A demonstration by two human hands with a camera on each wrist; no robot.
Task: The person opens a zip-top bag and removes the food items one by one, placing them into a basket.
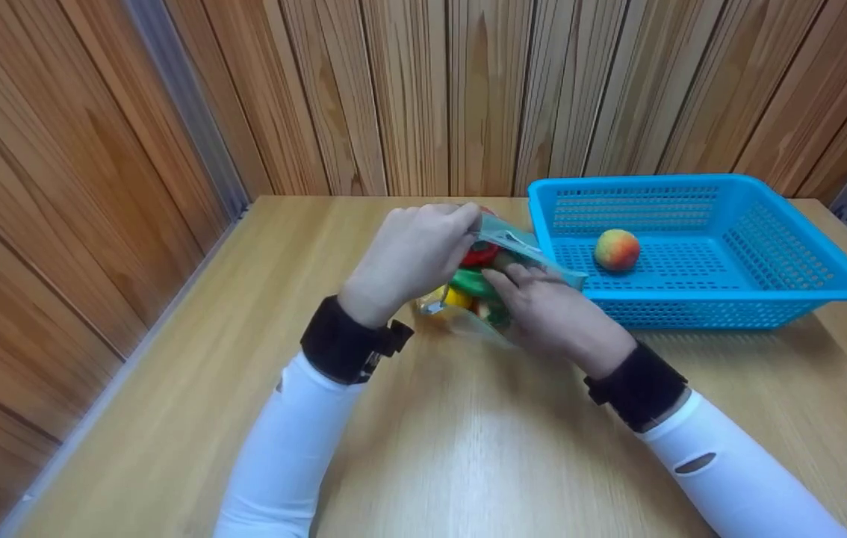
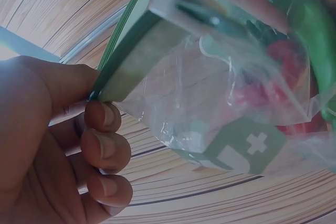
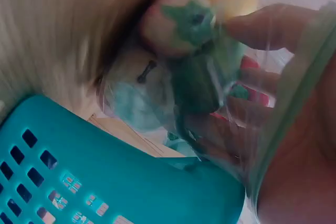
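My left hand (image 1: 423, 243) pinches the green-edged rim of a clear zip bag (image 2: 142, 61), fingertips and thumb at one corner of its mouth. The right hand (image 1: 547, 310) reaches inside the bag, its thumb and fingers spread among the toy produce. A green pepper (image 1: 472, 282) lies near those fingertips, with a red piece (image 1: 479, 255) behind it and a yellow one (image 1: 458, 297) in front. Through the film in the right wrist view show a round pale fruit with a green leafy cap (image 3: 178, 22) and a dark green piece (image 3: 197, 82).
A blue plastic basket (image 1: 700, 295) stands to the right of the bag, close against its right side. Inside lies a red-and-yellow peach (image 1: 617, 250). Wood-panelled walls (image 1: 423, 97) rise behind and left of the wooden table (image 1: 423, 448).
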